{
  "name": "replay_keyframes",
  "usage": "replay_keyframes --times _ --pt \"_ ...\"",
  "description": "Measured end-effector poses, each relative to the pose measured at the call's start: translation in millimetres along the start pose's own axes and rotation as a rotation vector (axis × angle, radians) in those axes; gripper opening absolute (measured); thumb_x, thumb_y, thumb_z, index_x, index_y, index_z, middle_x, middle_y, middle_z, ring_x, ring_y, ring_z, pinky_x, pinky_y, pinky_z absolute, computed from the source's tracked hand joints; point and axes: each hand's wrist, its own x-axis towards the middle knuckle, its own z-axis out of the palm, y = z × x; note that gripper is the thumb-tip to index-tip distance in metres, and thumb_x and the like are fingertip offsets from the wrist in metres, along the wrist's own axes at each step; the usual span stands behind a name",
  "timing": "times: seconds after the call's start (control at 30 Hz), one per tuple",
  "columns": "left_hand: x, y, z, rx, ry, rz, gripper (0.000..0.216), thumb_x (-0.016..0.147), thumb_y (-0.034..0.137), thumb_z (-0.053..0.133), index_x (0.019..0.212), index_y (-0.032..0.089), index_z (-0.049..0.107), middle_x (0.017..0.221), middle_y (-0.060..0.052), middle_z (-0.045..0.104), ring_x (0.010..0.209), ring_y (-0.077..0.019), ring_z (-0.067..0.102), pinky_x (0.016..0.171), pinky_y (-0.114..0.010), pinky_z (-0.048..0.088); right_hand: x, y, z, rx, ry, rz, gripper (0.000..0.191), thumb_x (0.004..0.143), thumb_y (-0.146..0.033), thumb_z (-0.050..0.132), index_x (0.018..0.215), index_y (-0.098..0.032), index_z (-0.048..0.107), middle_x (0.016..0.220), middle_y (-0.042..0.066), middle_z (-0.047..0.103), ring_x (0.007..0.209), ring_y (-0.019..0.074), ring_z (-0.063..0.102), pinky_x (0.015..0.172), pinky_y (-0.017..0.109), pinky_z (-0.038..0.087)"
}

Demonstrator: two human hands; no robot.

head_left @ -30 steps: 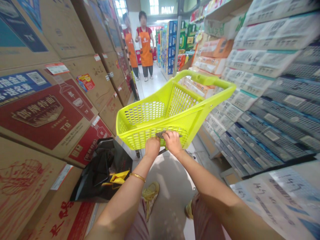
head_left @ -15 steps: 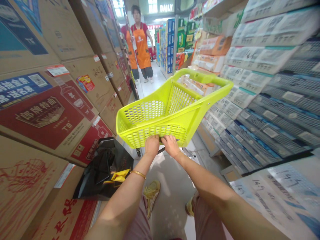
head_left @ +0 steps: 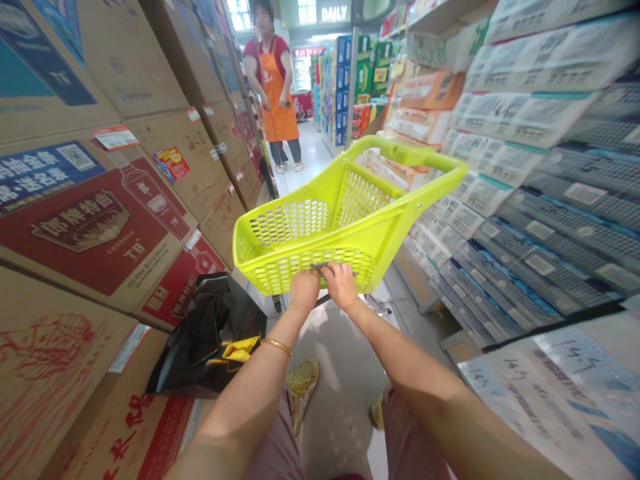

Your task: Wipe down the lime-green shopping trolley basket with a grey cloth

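Both hands grip a yellow-green basket below a "DAILY" sign.

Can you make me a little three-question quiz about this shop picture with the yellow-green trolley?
1. True or false: both hands, the left hand and the right hand, are on the near rim of the lime-green shopping trolley.
2. What hangs from the left arm? A) a black bag B) a red bucket C) a blue umbrella
3. Fill in: the person in the orange apron stands at the ____ end of the aisle.

Key
1. True. Both hands are closed on the trolley's rim.
2. A. It hangs beside the stacked cardboard cartons.
3. Far.
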Motion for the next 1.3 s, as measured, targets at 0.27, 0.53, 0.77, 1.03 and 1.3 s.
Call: replay_keyframes --times 0.27,0.53,0.77,1.03,1.3 --pt "0 -2 0 -0.028 -0.008 -0.028 0.022 0.086 0.010 0.036 0.099 0.010 0.054 0.091 -0.014 0.063 0.091 -0.0220 0.060 0.076 -0.032 0.044 -21 4 9 -0.024 -0.211 -0.102 0.022 0.089 -0.020 0.040 0.099 -0.023 0.060 0.101 0.006 0.056 0.087 0.0204 0.039 0.075 0.034 0.029" --pt "1 -2 1 -0.039 -0.003 -0.034 0.025 0.088 0.011 0.033 0.098 0.009 0.056 0.090 -0.013 0.064 0.089 -0.0194 0.060 0.078 -0.031 0.044 13 -2 -12 0.032 0.039 0.000 0.023 0.086 -0.016 0.042 0.101 -0.021 0.060 0.104 0.008 0.054 0.088 0.0203 0.038 0.077 0.033 0.030" --pt "1 -1 -1 -0.009 -0.013 -0.016 0.027 0.087 0.009 0.032 0.103 0.009 0.055 0.089 -0.014 0.064 0.088 -0.0217 0.061 0.074 -0.032 0.046 32 1 -31 0.080 0.252 0.053 0.029 0.086 -0.013 0.038 0.102 -0.023 0.060 0.106 0.006 0.051 0.094 0.0197 0.038 0.083 0.032 0.031" --pt "0 -1 0 -0.015 0.004 -0.022 0.025 0.086 0.009 0.034 0.099 0.010 0.055 0.091 -0.012 0.064 0.090 -0.0207 0.060 0.076 -0.030 0.045 -4 13 -5 -0.029 -0.081 -0.081 0.027 0.090 -0.022 0.037 0.107 -0.023 0.057 0.110 0.007 0.055 0.091 0.0218 0.037 0.077 0.034 0.029" --pt "-2 1 -2 -0.022 0.005 -0.030 0.025 0.086 0.011 0.034 0.101 0.010 0.054 0.087 -0.013 0.063 0.087 -0.0204 0.060 0.074 -0.030 0.044 -15 11 -1 -0.006 -0.250 -0.110 0.025 0.087 -0.015 0.039 0.103 -0.021 0.057 0.104 0.009 0.055 0.091 0.0212 0.039 0.078 0.034 0.030"
